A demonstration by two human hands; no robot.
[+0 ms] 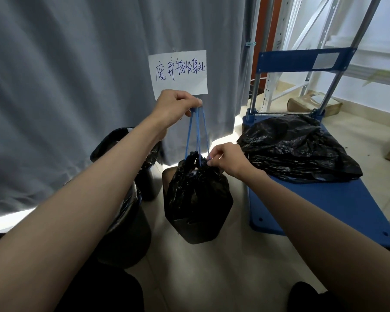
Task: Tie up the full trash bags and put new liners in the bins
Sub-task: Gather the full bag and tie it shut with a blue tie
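My left hand (175, 104) is fisted around the tops of the blue drawstrings (197, 131), holding the full black trash bag (196, 199) off the floor — it hangs just below both hands, beside the bins (124, 233). My right hand (225, 157) pinches the strings at the gathered bag neck, and another black bag (297, 147) lies on the blue cart (324, 203) to the right.

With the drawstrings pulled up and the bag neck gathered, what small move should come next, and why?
Probably knot the blue drawstrings: the left hand holds them taut above the black bag while the right hand pinches the cinched neck, and no knot shows yet.
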